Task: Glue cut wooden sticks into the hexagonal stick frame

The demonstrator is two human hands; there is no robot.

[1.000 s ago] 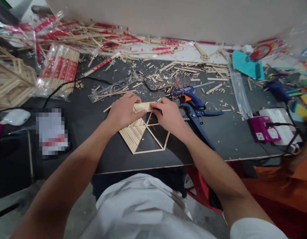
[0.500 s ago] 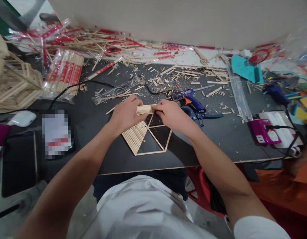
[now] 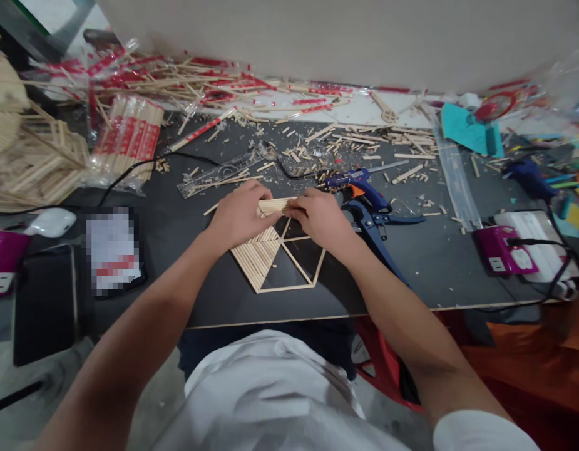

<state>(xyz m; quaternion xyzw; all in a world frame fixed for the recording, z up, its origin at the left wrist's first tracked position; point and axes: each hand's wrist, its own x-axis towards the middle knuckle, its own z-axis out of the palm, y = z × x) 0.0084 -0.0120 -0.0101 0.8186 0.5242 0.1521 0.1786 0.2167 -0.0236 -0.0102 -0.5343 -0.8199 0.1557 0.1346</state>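
A hexagon of wooden sticks lies flat on the dark table, near its front edge. Sticks fill its left section in close rows, and another packed row of sticks shows at the top between my hands. The lower and right sections have only bare spokes and rims. My left hand curls over the upper left side, thumb and fingers on either side of the top row. At the right end of that row, my right hand has its fingers pinched on a stick; the fingertips are partly hidden.
Right of my hands lie a blue glue gun and blue-handled cutters. Behind are a clear ruler, stick offcuts and packaged chopsticks. Phones lie left, a purple power adapter right.
The view has shifted slightly. My right forearm has drawn in a little, uncovering more of the cutters' handle. Both hands stay at the top row of sticks.
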